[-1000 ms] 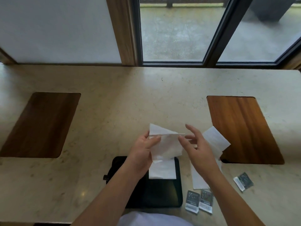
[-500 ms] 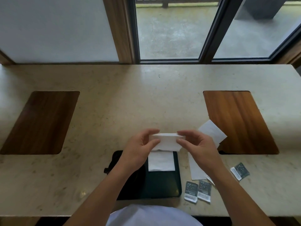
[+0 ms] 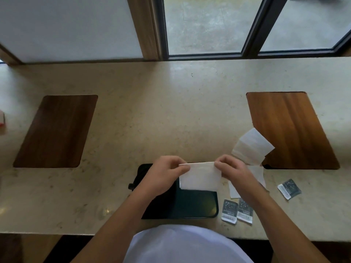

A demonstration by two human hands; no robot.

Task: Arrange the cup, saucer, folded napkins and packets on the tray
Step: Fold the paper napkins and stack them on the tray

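Observation:
A folded white napkin (image 3: 200, 177) hangs over the far end of the black tray (image 3: 197, 207), pinched at its top corners by my left hand (image 3: 165, 175) and my right hand (image 3: 233, 171). Whether another napkin lies on the tray beneath it is hidden. More white napkins (image 3: 250, 147) lie in a loose pile to the right, partly on the wooden inlay. Two dark packets (image 3: 237, 210) lie side by side right of the tray, and a third packet (image 3: 289, 188) lies farther right. No cup or saucer is in view.
The pale stone counter (image 3: 171, 114) carries two wooden inlays, one at the left (image 3: 55, 130) and one at the right (image 3: 288, 128). A window frame (image 3: 252, 27) runs along the back. Something white and red (image 3: 1, 120) shows at the far left edge.
The unfolded napkin I held up a second ago has been folded in half, and both hands have brought it down and toward me over the tray's far end.

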